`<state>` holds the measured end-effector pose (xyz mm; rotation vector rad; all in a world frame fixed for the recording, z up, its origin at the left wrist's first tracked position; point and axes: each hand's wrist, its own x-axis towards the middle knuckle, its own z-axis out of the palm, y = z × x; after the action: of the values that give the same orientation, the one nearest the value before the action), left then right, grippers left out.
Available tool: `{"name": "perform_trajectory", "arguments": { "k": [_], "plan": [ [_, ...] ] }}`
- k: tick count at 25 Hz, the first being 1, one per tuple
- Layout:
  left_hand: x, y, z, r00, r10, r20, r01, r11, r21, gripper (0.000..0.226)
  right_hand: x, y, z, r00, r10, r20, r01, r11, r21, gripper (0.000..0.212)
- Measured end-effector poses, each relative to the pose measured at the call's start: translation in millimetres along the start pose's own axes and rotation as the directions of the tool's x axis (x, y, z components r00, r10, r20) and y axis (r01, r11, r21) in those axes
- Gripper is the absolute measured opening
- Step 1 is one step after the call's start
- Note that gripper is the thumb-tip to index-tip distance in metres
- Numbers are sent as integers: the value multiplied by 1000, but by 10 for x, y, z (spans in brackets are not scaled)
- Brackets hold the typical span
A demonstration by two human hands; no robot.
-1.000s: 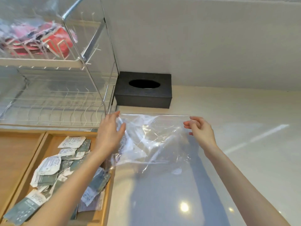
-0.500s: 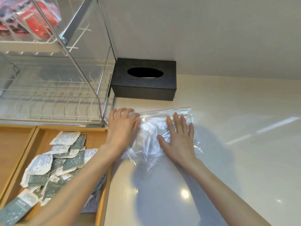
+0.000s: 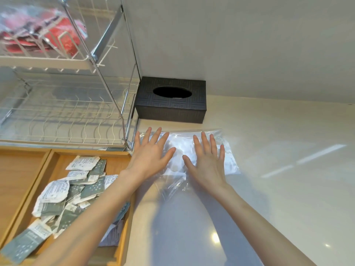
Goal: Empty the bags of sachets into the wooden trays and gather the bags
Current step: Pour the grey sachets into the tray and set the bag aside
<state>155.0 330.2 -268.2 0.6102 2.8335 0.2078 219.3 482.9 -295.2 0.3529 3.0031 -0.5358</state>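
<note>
An empty clear plastic bag (image 3: 226, 158) lies flat on the white counter, just in front of a black tissue box. My left hand (image 3: 151, 154) rests palm down on the bag's left side, fingers spread. My right hand (image 3: 208, 162) presses flat on its middle, fingers spread too. To the left, a wooden tray (image 3: 123, 208) holds a pile of several grey-green and white sachets (image 3: 76, 189). My left forearm crosses over that tray's right part. A second wooden tray (image 3: 17, 169) at the far left shows bare wood.
A black tissue box (image 3: 171, 106) stands against the wall behind the bag. A wire dish rack (image 3: 63, 112) stands behind the trays, and a bag of red sachets (image 3: 38, 33) lies on its upper shelf. White counter (image 3: 288, 189) stretches to the right.
One second ago both hands held the bag up by its top corners. They have laid it down on the counter and now press flat on it.
</note>
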Motion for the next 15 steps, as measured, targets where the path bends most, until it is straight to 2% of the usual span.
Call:
{"name": "perform_trajectory", "arguments": {
  "k": [3,6,9,15],
  "plan": [
    [-188,-12,-161,999,6,-39,-7,1000,-15,71,-132,-165,-185,997,-43,-64,45,999,29,88],
    [-438,-77,-357,993,23,-119,-27,999,-35,70,-312,-366,-423,994,-84,-72,83,996,-16,71],
    [-702,-156,-582,979,50,-198,-59,997,-41,81,-515,-595,-632,983,-130,-130,127,991,-27,66],
    [-1227,-414,-1040,932,57,-359,-77,996,-41,69,-851,-1147,-938,954,-216,-206,213,976,-36,67]
  ]
}}
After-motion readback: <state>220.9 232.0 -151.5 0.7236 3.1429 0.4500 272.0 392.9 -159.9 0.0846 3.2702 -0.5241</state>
